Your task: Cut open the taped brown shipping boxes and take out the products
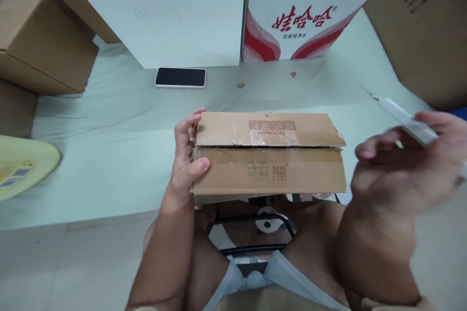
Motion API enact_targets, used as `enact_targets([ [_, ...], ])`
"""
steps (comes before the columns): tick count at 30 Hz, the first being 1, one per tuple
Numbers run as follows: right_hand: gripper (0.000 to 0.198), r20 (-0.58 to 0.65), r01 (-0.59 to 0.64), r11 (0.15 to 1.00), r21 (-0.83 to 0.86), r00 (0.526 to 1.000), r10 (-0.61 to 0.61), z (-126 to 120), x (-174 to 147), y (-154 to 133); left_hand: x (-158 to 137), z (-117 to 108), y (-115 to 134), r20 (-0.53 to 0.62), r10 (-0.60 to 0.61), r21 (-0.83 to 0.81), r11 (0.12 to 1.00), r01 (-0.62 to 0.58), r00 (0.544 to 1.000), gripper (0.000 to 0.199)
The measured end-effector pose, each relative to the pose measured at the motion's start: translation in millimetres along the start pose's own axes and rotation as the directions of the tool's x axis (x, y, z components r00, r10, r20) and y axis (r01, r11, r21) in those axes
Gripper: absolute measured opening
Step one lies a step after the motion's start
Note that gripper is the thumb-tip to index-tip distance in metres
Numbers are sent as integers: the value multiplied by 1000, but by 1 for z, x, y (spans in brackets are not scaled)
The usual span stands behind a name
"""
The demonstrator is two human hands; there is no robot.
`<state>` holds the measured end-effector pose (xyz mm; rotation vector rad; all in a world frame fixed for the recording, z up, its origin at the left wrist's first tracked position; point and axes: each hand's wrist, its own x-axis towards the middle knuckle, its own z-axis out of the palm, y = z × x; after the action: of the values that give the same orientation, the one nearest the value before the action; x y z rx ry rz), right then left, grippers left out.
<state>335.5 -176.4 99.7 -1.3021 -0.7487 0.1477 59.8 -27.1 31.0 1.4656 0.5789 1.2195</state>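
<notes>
A brown cardboard box (270,170) with printed lettering rests at the table's near edge, its two top flaps almost meeting along a narrow gap. Clear tape shows across the middle of the flaps. My left hand (188,155) grips the box's left end, thumb on the near flap and fingers around the far side. To the right of the box, raised and apart from it, my right hand (408,165) is closed on a slim white craft knife (408,120). The knife's thin tip points up and left, and both it and the hand are blurred.
Behind the box lies a phone (181,77) beside small cardboard scraps (241,85). White cartons (189,14) line the back of the table (120,155). Brown cartons (44,43) stand at the left, another (419,24) at the right. A yellow-green bottle (27,165) lies at far left.
</notes>
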Motion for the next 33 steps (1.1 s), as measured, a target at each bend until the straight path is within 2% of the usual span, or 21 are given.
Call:
enact_targets([
  [1,18,-43,8,1000,-6,999,-9,9,-1,-2,1,0,0,-8,-5,-4,1000,5,1000,71],
  [3,20,7,-45,995,-91,999,45,20,-5,-2,3,0,0,-46,1,-2,1000,-1,999,64],
  [5,24,71,-81,978,-194,993,96,22,-9,0,6,1,3,-100,32,5,999,-31,994,59],
  [7,27,65,-81,965,-249,993,100,18,-11,2,9,2,7,-146,44,14,999,-42,988,56],
  [10,28,16,-56,974,-220,998,61,14,-12,7,12,4,15,-162,22,47,999,-15,986,51],
  [13,29,91,-52,989,-137,994,65,16,-14,17,12,3,20,-204,52,103,994,-32,978,53],
  [15,33,180,-42,997,-71,982,54,21,-16,26,14,2,21,-297,58,108,994,-26,953,53],
  [19,37,365,-64,996,66,930,36,25,-17,41,19,0,22,-493,20,-18,999,-34,870,38],
  [20,35,370,-42,998,45,929,23,24,-15,43,20,-2,22,-516,12,-45,998,-41,856,34],
  [22,29,305,47,990,-136,952,-3,18,-10,45,22,-5,21,-510,11,-51,998,-43,860,28],
  [23,27,269,84,958,-275,963,-7,14,-7,47,22,-7,20,-491,20,-36,998,-44,871,24],
  [25,28,269,125,830,-544,963,32,7,0,54,22,-12,17,-453,51,6,999,-54,890,21],
  [27,37,346,161,681,-714,927,143,2,4,66,21,-16,13,-430,94,55,995,-78,898,18],
  [29,45,406,198,579,-791,878,253,0,4,79,20,-19,10,-429,149,106,988,-115,891,16],
  [31,52,441,205,552,-808,831,338,0,1,91,20,-21,7,-435,196,140,979,-149,879,15],
  [33,57,485,198,574,-794,776,403,0,-2,99,19,-23,4,-436,210,146,976,-162,875,14],
])
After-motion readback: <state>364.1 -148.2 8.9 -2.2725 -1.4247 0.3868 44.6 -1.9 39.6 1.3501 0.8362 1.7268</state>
